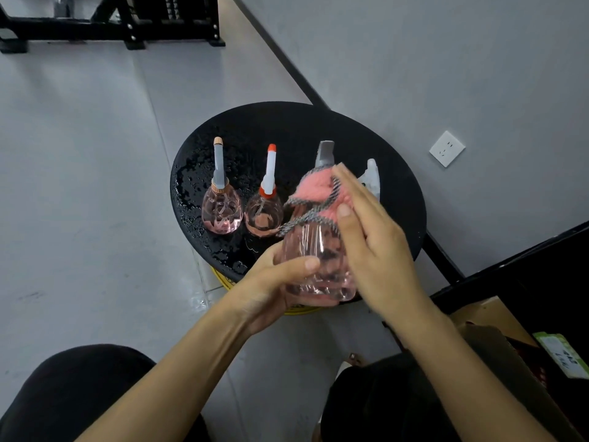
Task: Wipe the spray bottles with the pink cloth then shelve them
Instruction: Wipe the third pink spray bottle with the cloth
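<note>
My left hand point(271, 282) grips the base of a clear pink spray bottle point(314, 253) held above the near edge of the round black table point(401, 199). My right hand point(373, 237) presses the pink cloth point(314, 194) with its grey edging against the bottle's upper part, fingers nearly straight. The bottle's grey nozzle point(325, 153) sticks out above the cloth. Two more pink bottles stand on the table: one with a grey nozzle point(220, 202) at the left, one with a white and orange nozzle point(264, 208) beside it. A white sprayer head point(371, 177) shows behind my right hand.
The tabletop is wet with droplets. A yellow base point(223, 279) sits under it. A black rack point(111, 23) stands at the far left on the grey floor. A wall with a white socket point(447, 149) lies to the right. A cardboard box point(497, 342) and dark shelf edge are at the lower right.
</note>
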